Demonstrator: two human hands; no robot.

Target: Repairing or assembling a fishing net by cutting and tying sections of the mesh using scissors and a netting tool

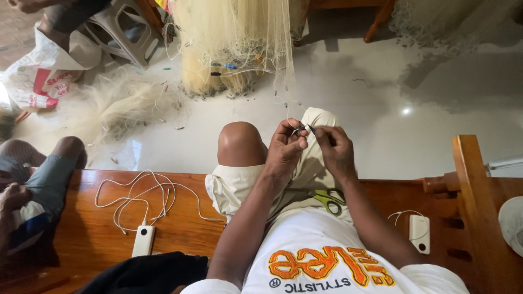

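I pinch a strand of the pale fishing net (234, 38) between the closed fingertips of my left hand (284, 149), held above my knees so the line stays taut. My right hand (335, 151) grips a small dark needle (311, 129) at that strand. Green scissors (329, 200) lie on my lap, within reach on the wooden bench (180, 228).

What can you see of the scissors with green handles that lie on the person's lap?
The scissors with green handles lie flat on the person's lap, on the pale beige shorts, just in front of the white shirt. Two bright green loop handles, plastic by the look, show clearly; the blades point left and are mostly hidden behind the left forearm. They appear closed. Neither hand touches them.
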